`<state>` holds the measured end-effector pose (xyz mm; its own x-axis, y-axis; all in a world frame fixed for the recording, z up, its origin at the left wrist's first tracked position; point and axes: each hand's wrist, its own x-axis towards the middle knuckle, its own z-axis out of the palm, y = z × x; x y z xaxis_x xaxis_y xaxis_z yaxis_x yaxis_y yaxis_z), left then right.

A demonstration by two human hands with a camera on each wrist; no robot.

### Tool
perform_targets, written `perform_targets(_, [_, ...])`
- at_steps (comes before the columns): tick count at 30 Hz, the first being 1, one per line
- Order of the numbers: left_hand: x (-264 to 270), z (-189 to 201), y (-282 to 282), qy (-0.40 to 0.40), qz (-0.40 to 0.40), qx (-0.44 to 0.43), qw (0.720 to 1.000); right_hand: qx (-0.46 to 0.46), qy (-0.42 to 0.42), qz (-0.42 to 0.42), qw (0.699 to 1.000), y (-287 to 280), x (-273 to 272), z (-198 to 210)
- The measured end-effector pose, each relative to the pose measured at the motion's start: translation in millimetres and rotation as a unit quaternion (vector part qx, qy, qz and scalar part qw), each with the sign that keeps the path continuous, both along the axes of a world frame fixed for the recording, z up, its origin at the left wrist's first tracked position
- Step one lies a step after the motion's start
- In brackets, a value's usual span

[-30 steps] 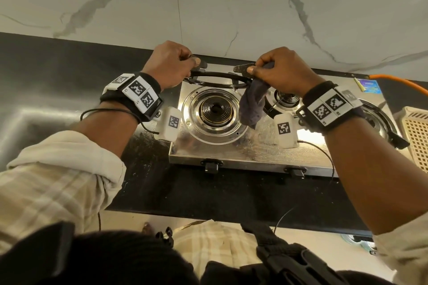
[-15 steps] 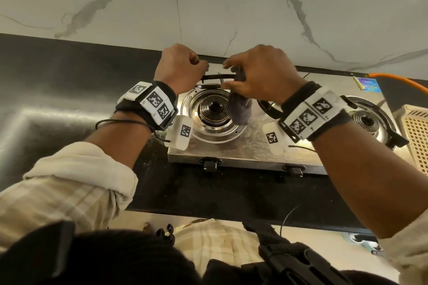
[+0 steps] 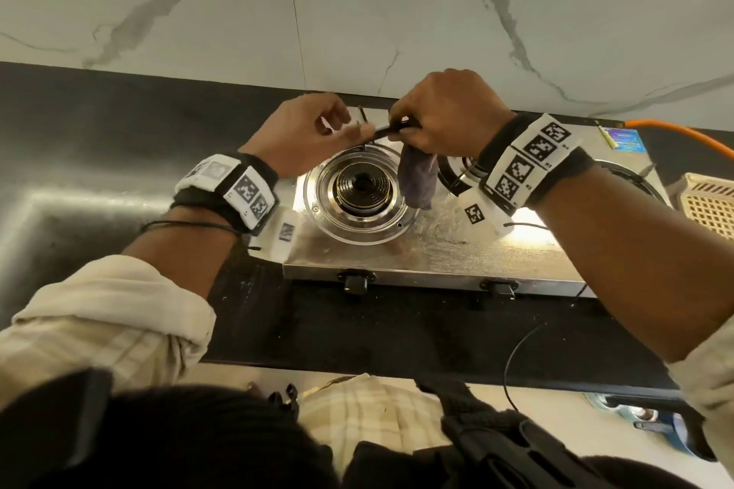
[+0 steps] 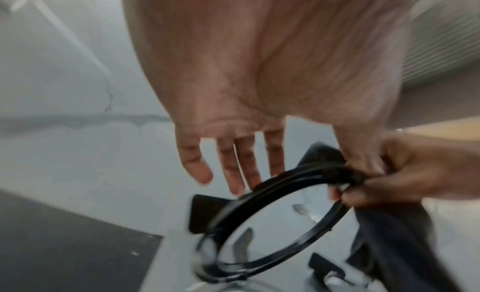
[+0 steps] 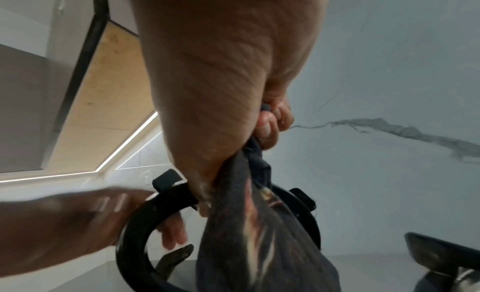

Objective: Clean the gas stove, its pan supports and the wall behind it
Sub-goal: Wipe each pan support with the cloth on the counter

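- White marble-look wall with grey veins runs behind everything we see; a thin vertical joint line crosses it left of centre.
- Black countertop carries the stove, which sits toward its right end, back edge against the wall.
- Steel gas stove shines and is streaked; two black knobs show on its front edge. A blue sticker sits at its back right corner, its writing too small for us to read. An orange hose leaves from that corner.
- Cream lattice basket stands just beside the stove's right edge.
- Our right hand is closed tight around a dark blue-grey cloth bunched over the ring of a pan support; the cloth's loose end hangs down over the stove top.
- Our left hand has its fingers straight and spread, tips touching the ring's outer edge, thumb near the right hand; it is not wrapped around anything.
- Black pan support, a round ring with flat prongs, is held lifted above the left burner near the stove's back edge.
- Left burner lies bare, a brassy ribbed cap inside a steel dish.
- Square black-and-white coded tags ride on both wristbands; they carry no letters.
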<state>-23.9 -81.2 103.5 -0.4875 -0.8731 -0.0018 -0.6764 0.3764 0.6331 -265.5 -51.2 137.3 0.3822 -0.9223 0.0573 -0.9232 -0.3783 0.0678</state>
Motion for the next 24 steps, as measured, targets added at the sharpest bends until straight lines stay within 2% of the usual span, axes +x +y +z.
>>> perform_targets(3, [19.1,-8.4,-0.5,-0.118,-0.089,0.022,0.989,0.025,-0.044,-0.009,0.999,-0.3,-13.8,-1.9])
perform_targets(5, [21.4,-11.5,0.0,-0.137,-0.113,0.022,0.984,0.036,-0.062,-0.009,0.997,1.1,-19.7,-4.7])
perform_targets(9, [14.8,-9.9,0.2,-0.117,-0.149,0.036,0.981,0.063,-0.095,-0.027,0.993,5.2,-28.2,-8.9])
perform_targets(16, [3.5,3.6,-8.0,-0.068,-0.157,0.067,0.983,0.171,-0.134,-0.059,0.974,12.3,-42.3,-0.8])
perform_targets(21, [-1.3,10.0,-11.9,-0.063,-0.15,0.079,0.984,0.177,-0.218,-0.071,0.957,21.4,-39.4,5.9])
perform_targets(24, [-3.3,11.4,-12.0,-0.065,-0.151,0.072,0.984,0.169,-0.241,-0.1,0.951,21.2,-32.2,-0.4])
